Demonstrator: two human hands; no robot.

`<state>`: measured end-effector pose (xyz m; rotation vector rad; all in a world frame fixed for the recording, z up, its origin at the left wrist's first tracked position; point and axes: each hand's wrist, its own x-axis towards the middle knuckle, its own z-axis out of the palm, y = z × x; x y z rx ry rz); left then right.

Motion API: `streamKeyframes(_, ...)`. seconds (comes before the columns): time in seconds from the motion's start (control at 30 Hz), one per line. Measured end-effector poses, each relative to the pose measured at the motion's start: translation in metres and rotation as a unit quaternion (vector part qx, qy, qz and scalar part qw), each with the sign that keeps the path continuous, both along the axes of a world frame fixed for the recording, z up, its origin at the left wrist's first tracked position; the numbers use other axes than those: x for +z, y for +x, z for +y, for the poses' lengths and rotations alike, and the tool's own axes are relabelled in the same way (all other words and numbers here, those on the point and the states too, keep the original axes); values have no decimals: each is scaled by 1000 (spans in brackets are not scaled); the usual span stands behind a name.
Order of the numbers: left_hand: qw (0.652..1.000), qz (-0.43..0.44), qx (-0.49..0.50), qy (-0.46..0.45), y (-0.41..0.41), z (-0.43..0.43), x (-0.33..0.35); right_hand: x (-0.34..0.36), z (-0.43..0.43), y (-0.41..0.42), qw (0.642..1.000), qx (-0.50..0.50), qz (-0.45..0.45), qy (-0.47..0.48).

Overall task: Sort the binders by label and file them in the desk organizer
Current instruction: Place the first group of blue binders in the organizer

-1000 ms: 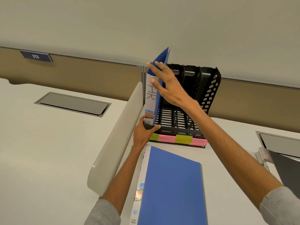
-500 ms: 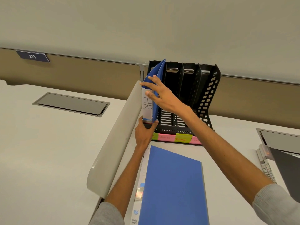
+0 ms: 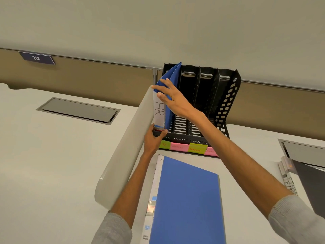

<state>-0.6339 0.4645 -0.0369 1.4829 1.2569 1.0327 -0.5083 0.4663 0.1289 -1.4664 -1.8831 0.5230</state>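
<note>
At the desk's back edge, the HR binder [image 3: 159,113] stands upright in the leftmost slot of the black desk organizer [image 3: 228,103]. My left hand [image 3: 153,140] grips its lower end, and my right hand [image 3: 177,101] presses straight fingers against its top. Another blue binder [image 3: 186,201] lies flat nearer me.

We read "213" on dark blue wall plate [image 3: 36,58]. "HR" on white spine of upright blue binder [image 3: 159,110]. "FINANCE" on yellow-green sticky note [image 3: 196,149], front of black plastic desk organizer [image 3: 228,95]. "20 RING BINDER" on spine of flat blue binder [image 3: 186,205]. Pink sticky notes [image 3: 179,147]: can't read.
</note>
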Motion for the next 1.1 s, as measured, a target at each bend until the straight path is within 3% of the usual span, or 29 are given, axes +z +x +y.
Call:
streamKeyframes(0.43,999,17,-49,1,-10,17,17,-4,16,4,1000,-3,-7,-7)
streamKeyframes(1.1,998,54,2,32,-8,-5,17,-9,0,8,999,-30,-30,12)
